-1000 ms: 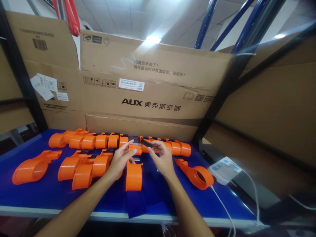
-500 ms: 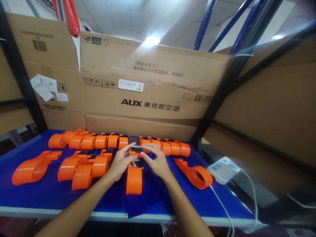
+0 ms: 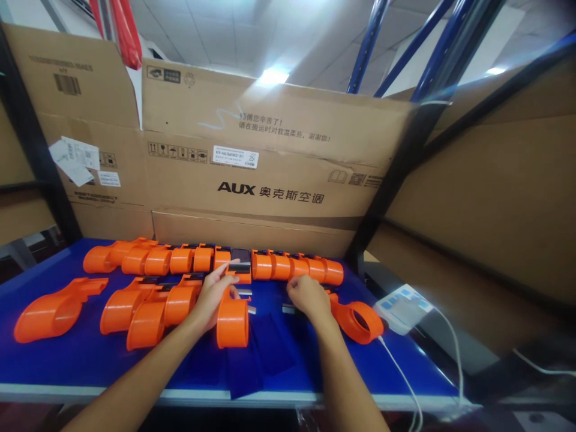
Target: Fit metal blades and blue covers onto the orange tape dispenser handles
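My left hand [image 3: 215, 295] is closed around an orange plastic tape dispenser [image 3: 233, 324]. The dispenser's ring hangs toward me, and a dark, shiny strip lies across its far end. My right hand [image 3: 308, 295] is down by the table, right of the dispenser, with its fingers curled together. What they pinch, if anything, is hidden. Just below those fingers lies a small metal piece [image 3: 288, 309]. Two more bright metal strips [image 3: 246, 292] show beside the held dispenser. Dark blue flat sheets [image 3: 274, 345] lie on the table between my forearms.
A back row of orange dispensers [image 3: 182, 261] spans the blue table [image 3: 58, 366]. Several more stand at left [image 3: 146, 324], and one lies at right [image 3: 360, 322]. Beyond it is a white device [image 3: 402, 309] with cables. Cardboard [image 3: 270, 162] walls the back; a dark post [image 3: 382, 186] rises at right.
My right hand has left the dispenser's far end and moved right, down to the table. My left hand still holds the dispenser, now shifted slightly left.
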A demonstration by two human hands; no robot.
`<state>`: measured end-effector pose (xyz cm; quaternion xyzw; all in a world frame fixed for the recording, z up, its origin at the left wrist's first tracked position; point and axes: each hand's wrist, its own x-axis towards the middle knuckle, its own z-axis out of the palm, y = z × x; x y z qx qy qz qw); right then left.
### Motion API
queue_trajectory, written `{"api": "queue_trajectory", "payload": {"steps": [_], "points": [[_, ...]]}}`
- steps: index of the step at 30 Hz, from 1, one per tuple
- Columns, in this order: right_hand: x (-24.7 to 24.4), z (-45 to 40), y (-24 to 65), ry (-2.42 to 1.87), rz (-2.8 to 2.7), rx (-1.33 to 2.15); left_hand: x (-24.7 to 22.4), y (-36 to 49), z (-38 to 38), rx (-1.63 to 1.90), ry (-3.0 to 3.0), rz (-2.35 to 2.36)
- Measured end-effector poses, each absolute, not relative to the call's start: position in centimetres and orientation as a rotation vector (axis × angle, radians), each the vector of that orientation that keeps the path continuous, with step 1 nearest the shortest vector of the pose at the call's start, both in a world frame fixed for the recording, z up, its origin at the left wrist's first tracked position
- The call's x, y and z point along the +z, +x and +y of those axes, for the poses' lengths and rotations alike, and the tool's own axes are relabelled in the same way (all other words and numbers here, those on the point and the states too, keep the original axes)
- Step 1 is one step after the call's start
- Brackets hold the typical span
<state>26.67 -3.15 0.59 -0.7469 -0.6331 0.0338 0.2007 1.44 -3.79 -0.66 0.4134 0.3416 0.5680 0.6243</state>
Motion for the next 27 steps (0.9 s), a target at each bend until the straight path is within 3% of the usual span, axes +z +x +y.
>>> {"api": "queue_trajectory", "payload": {"steps": [7,16,27], "points": [[0.1,-3.0,26.7,-2.080,-1.806,0.098,-0.5,1.5,-3.9,1.305,0.939,0.803],[-0.6,-3.1,24.7,-1.527,-2.181,0.426,-0.4,1.5,-3.9,1.312,0.970,0.797],[-1.1,-3.7,23.1,-1.381,-2.349,0.269,-0.3,1.7,-4.2,1.310,0.958,0.790]]}}
